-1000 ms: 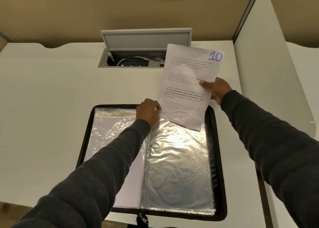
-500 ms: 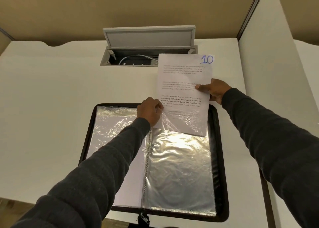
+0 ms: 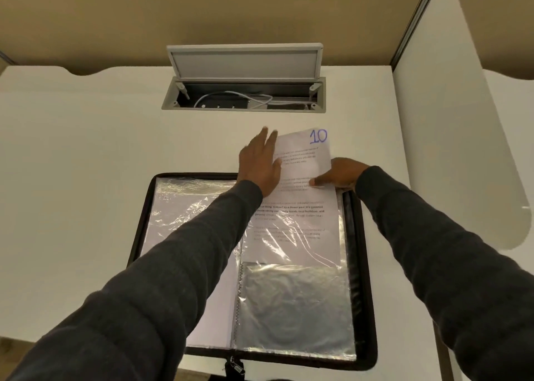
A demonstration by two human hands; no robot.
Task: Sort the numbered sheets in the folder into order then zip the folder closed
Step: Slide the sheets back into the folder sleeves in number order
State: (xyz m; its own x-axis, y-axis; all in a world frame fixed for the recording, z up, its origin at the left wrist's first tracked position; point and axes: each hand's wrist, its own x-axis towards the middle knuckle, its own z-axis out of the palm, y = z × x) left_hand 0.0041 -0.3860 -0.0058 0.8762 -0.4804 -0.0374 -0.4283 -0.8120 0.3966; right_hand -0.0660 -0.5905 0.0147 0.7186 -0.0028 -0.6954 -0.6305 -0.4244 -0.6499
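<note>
two hands on sheet 10 (image 3: 303, 161) | left hand (image 3: 258, 164) flat, fingers straight — right hand (image 3: 338, 175) pinches its edge | folder (image 3: 365, 265) open

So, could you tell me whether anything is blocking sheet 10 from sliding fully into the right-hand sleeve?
Nothing visible does. The lower part of sheet 10 is inside the right-hand sleeve, and the pocket below it looks empty. The left hand lies flat on its top left; the right hand pinches its right edge.

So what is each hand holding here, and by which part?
The right hand pinches the sheet marked 10 at its right edge. The left hand holds nothing; it rests flat, fingers straight, at the sheet's upper left.
</note>
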